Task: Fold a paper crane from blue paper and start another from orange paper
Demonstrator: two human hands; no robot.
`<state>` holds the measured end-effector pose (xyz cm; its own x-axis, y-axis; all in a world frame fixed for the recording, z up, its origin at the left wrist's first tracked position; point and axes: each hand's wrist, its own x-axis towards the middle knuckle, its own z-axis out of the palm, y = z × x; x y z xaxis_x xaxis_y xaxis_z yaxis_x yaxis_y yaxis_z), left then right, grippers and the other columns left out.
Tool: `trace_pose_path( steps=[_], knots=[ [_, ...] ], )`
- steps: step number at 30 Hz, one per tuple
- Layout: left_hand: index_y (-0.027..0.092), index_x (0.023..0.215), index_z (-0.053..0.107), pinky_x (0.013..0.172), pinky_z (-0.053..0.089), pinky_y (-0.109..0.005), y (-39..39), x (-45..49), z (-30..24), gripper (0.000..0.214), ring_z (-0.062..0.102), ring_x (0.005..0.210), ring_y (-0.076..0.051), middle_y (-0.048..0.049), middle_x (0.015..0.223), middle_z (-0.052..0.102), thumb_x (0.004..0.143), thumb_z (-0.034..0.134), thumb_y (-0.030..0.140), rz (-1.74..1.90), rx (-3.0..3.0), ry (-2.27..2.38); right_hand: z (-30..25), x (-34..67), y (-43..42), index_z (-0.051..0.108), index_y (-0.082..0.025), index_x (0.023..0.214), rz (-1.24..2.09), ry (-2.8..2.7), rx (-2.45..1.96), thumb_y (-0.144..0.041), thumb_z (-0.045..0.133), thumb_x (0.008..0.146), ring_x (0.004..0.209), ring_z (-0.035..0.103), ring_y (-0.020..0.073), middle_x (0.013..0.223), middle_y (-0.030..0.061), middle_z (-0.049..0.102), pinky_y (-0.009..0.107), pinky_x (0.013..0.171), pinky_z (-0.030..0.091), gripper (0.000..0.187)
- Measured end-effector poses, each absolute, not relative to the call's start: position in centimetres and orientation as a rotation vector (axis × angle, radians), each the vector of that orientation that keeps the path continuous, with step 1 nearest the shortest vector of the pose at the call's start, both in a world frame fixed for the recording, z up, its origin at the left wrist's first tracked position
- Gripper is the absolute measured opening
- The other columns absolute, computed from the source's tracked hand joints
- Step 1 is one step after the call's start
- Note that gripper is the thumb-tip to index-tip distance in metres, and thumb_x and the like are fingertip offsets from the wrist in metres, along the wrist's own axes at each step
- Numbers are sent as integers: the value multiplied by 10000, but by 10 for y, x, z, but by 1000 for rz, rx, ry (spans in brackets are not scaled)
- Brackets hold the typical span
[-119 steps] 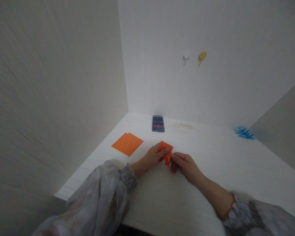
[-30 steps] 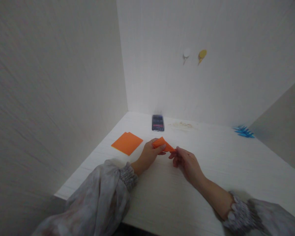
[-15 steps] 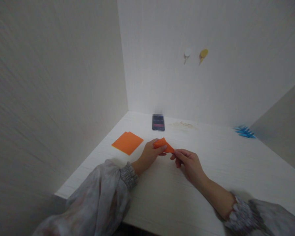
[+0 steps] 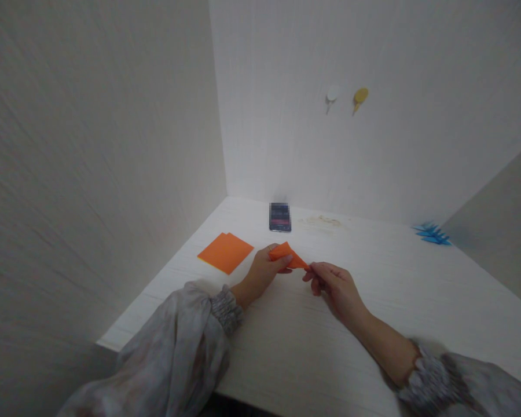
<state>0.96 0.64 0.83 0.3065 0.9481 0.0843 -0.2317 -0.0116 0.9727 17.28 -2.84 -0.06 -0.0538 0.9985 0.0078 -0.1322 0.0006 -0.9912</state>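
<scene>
A folded piece of orange origami paper [image 4: 285, 250] is held above the table between both hands. My left hand [image 4: 267, 266] is closed on its left part, thumb across the front. At the pointed right end, my right hand [image 4: 334, 284] pinches the tip between thumb and forefinger, its other fingers curled below. To the left of my left hand lies a small stack of square orange paper sheets [image 4: 226, 253], with a yellow edge showing.
A phone [image 4: 280, 217] lies beyond my hands near the back wall. Several folded blue paper pieces [image 4: 433, 233] sit at the far right of the white table [image 4: 395, 278]. A white hook [image 4: 331, 95] and a yellow hook [image 4: 360, 96] are on the wall. A panel [image 4: 113, 145] bounds the left side.
My right hand has shifted very slightly right, still pinching the tip of the orange paper. The left hand keeps its hold, with the paper turned a little.
</scene>
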Motion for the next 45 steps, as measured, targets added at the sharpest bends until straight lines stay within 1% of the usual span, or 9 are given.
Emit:
trace_pose_path(
  steps=[8,14,17,21,26,32,37,40,45],
  knots=[
    [124,805,570,652,506,-282,9,9,6,219,577,709,-135,-32,779,603,654,644,264,1111,1197,805,-7,175,-25,590,-172,612,1212,-1218,-1193,-353,603,670,350,362,64,522,-10,564,201,348,215,191],
    [131,786,572,661,499,-275,13,5,5,205,575,690,-125,-22,763,601,646,650,257,1132,1185,823,-5,179,-25,548,-169,610,1081,-1300,-1256,-384,546,702,360,354,70,474,-31,504,200,358,219,234],
    [127,748,574,624,495,-261,10,6,8,198,573,661,-124,-15,726,598,631,658,263,1071,1223,822,-2,175,-27,546,-175,634,1137,-1360,-1227,-405,495,739,362,356,67,473,-40,494,200,367,234,258],
    [115,720,573,604,484,-258,5,8,9,223,573,636,-125,-16,690,599,607,674,279,1002,1246,785,-5,171,-28,539,-175,639,1217,-1417,-1222,-361,560,699,362,342,58,474,-47,500,195,362,211,197],
    [117,714,577,605,480,-263,5,8,7,237,568,627,-121,-15,689,597,597,681,295,1001,1216,746,-8,173,-26,519,-167,558,1358,-1285,-1151,-303,605,659,349,324,52,436,-47,491,203,365,185,190],
    [111,765,589,606,489,-255,6,8,6,245,575,651,-127,-41,736,612,660,631,329,986,1201,766,-6,173,-26,519,-152,529,1442,-1213,-1186,-323,626,642,325,359,54,450,-18,540,204,346,203,232],
    [120,730,607,548,494,-245,6,8,8,291,562,597,-124,-42,687,611,719,551,406,993,1230,846,-6,173,-27,473,-163,518,1429,-1240,-1227,-314,642,628,312,344,51,393,-46,494,195,335,201,251],
    [125,690,608,521,490,-234,6,8,10,304,551,563,-117,-38,648,605,718,549,422,995,1230,885,-5,173,-28,471,-162,534,1457,-1258,-1181,-293,637,636,322,348,50,393,-55,481,193,344,205,234],
    [121,669,617,509,484,-224,5,8,11,312,547,546,-115,-39,629,605,708,561,425,1010,1222,904,-4,174,-28,505,-154,567,1549,-1216,-1135,-274,636,631,342,394,61,436,-42,517,199,363,238,188]
  ],
)
